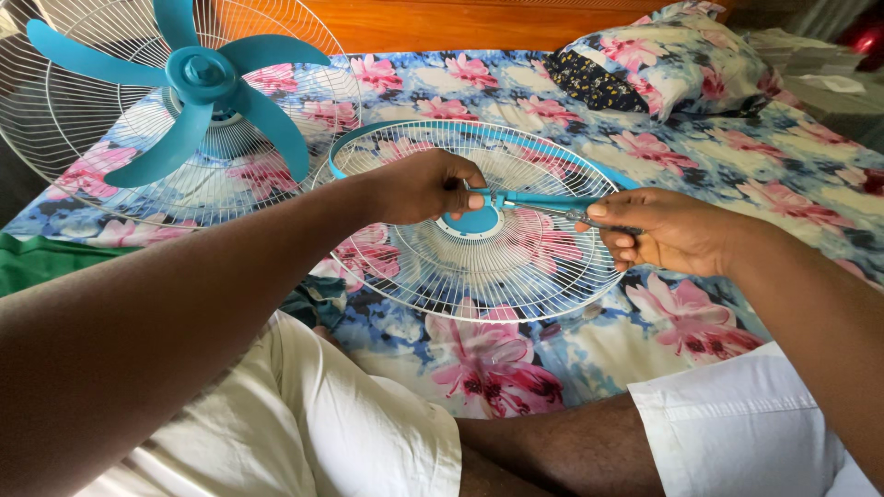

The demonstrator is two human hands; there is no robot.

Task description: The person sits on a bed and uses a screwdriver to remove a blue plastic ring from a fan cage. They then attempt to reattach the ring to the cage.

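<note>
A round white wire fan guard [479, 267] with a teal rim and teal centre disc lies on the flowered bed sheet [516, 368] in front of me. My left hand [425, 187] grips a teal strip [543, 199] that crosses the guard near its centre. My right hand [665, 230] is closed on a thin metal tool [575, 214] that points left along the strip. The two hands are a short way apart over the guard.
To the left stands the fan itself, its teal blades [198, 87] inside a white rear cage [55, 120]. A flowered pillow [672, 60] lies at the back right. Green cloth [37, 262] sits at the left edge. My legs in white shorts [304, 423] fill the foreground.
</note>
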